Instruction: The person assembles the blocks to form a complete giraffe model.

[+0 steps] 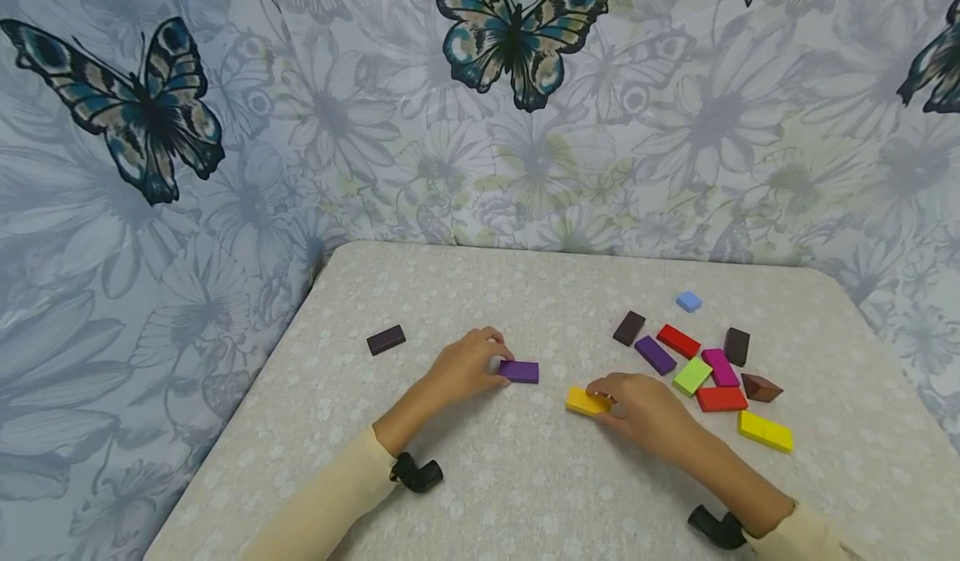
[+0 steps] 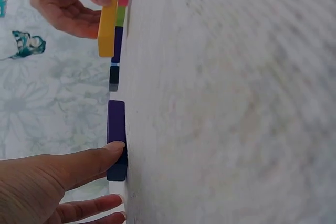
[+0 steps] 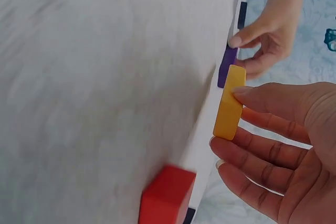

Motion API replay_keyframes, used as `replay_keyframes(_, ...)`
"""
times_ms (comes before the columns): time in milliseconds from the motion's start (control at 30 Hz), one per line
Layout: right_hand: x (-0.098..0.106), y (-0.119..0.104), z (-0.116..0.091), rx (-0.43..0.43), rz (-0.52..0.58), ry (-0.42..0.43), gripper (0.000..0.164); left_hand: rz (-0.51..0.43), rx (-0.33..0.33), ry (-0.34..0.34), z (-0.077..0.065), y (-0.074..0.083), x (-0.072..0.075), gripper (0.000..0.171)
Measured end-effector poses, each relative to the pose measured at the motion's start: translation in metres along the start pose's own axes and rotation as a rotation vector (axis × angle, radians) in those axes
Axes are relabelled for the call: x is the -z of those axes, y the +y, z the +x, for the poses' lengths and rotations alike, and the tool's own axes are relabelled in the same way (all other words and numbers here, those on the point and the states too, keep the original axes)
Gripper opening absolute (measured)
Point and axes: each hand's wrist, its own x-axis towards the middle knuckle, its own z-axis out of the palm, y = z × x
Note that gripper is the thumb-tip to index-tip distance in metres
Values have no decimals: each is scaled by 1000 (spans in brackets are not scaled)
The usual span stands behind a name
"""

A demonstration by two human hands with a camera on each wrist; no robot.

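A purple block [image 1: 522, 372] lies on the table, and my left hand [image 1: 467, 367] pinches its left end between thumb and fingers. In the left wrist view the thumb presses on the near side of that purple block [image 2: 116, 121]. My right hand [image 1: 647, 411] grips a yellow-orange block [image 1: 585, 402] just to the right of the purple one, with a gap between the two blocks. The right wrist view shows the yellow-orange block [image 3: 229, 111] between thumb and fingers, apart from the table surface.
On the right, several loose blocks lie in a group, among them a red block [image 1: 722, 399], a lime block [image 1: 692, 376], a yellow block [image 1: 765, 432] and a brown triangular block [image 1: 761, 388]. A blue piece [image 1: 688, 301] lies behind them. One dark block [image 1: 386, 340] sits at left on the cloth-covered table [image 1: 480, 494].
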Motion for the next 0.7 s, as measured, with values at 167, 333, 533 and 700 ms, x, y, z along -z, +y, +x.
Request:
replay_keyframes(167,-8,-7,6,16,16,-25,29,-12,9,-26,0,-8,2,32)
replay_keyframes(333,-16,-9,8,10,9,-28,28,-135,-20,-53,1,-19,2,33)
replay_keyframes(533,-16,-6,6,-35,-22,-19,31,-446,-58,-25,6,-41,-8,26)
replay_keyframes(700,-15,-4,6,-53,17,-18,28,-579,-101,38,9,-53,-17,20)
